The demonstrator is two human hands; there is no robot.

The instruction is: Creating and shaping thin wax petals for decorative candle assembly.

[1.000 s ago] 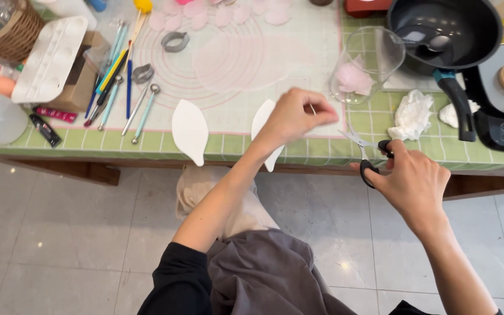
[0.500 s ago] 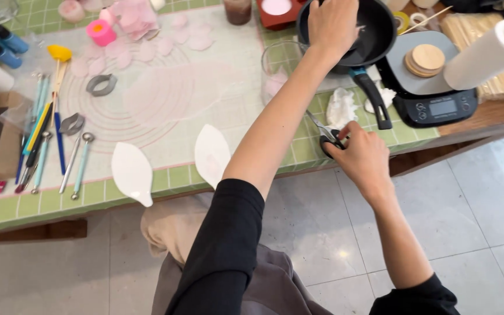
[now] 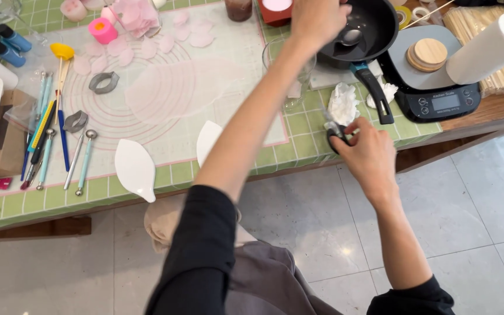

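My left hand point(image 3: 317, 20) reaches far across the table to the near rim of a black frying pan point(image 3: 374, 23), close to a metal spoon point(image 3: 350, 37) lying in the pan. Whether its fingers grip anything is hidden. My right hand point(image 3: 370, 156) sits at the table's front edge, shut on black-handled scissors point(image 3: 335, 135) whose blades point up toward a crumpled white tissue point(image 3: 343, 104). A clear glass cup point(image 3: 290, 79) stands under my left forearm.
A pale silicone mat point(image 3: 164, 87) with pink petals point(image 3: 183, 32) covers the green checked table. Two white leaf-shaped moulds point(image 3: 135, 169) hang over its front edge, beside sculpting tools point(image 3: 59, 143). A digital scale point(image 3: 433, 96), wooden disc point(image 3: 430, 53) and paper towel roll point(image 3: 491, 46) stand right.
My left hand has gone from the table's front edge up to the frying pan. My right hand keeps the scissors near the tissue. The camera has swung toward the table.
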